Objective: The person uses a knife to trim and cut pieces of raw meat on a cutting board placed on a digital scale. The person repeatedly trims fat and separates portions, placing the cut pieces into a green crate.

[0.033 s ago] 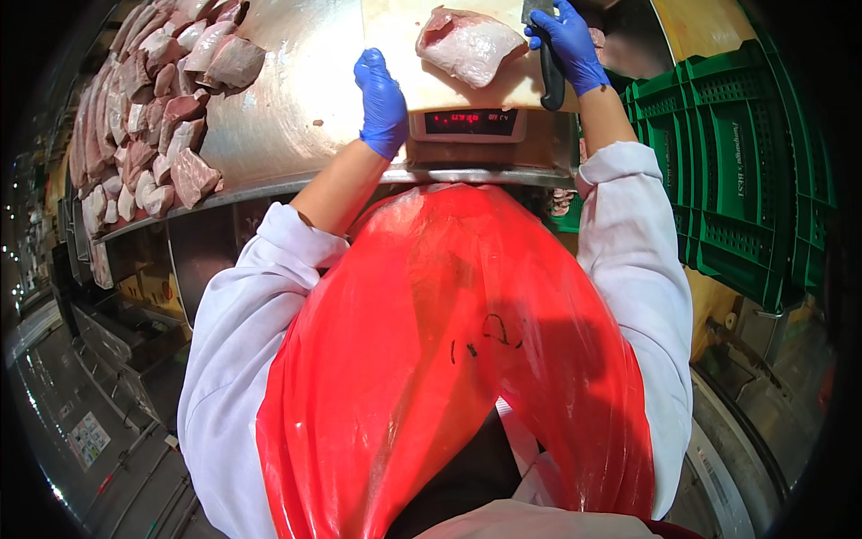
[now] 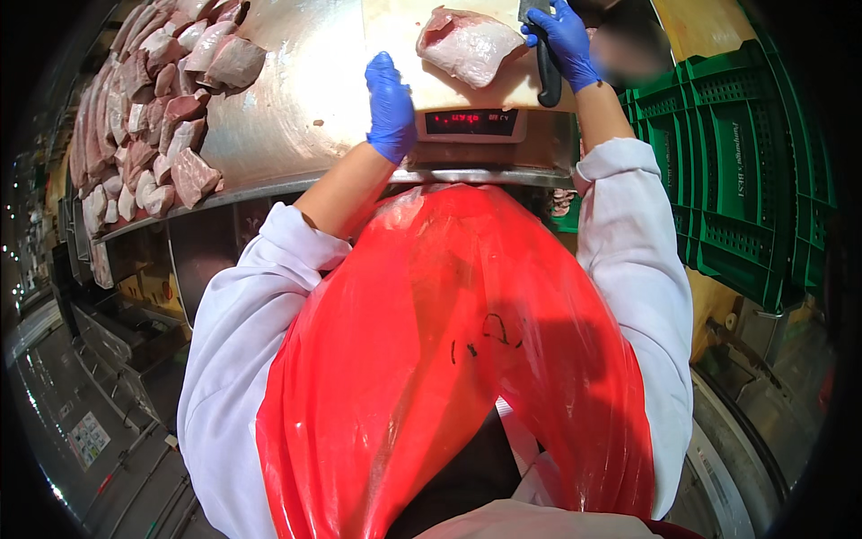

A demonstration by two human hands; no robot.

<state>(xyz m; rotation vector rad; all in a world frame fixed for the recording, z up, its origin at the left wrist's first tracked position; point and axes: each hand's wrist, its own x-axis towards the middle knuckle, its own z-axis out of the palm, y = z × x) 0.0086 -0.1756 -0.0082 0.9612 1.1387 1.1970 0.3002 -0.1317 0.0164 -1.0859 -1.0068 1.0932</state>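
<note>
A thick pale pink piece of meat [image 2: 473, 49] lies on a white cutting board [image 2: 494, 99]. Left of it, my left hand [image 2: 391, 110], in a blue glove, is at the board's edge with its fingers stretched upward, holding nothing and apart from the meat. To the right of the meat, my gloved right hand [image 2: 567, 43] grips a knife [image 2: 549, 79]. Its black handle points toward me, and the grey blade is partly cut off by the upper edge. Just below the board, a scale [image 2: 470, 124] shows red lit digits.
A large heap of meat pieces [image 2: 148, 117] covers the left of the steel table [image 2: 269, 135]. Green plastic crates [image 2: 718, 171] stand at the right. More meat pieces [image 2: 563, 201] show below the table edge. A red apron [image 2: 449, 332] covers my front.
My left hand has shifted slightly right and down, its fingers straighter. My right hand with the knife has moved a little left. The meat on the board has stayed put.
</note>
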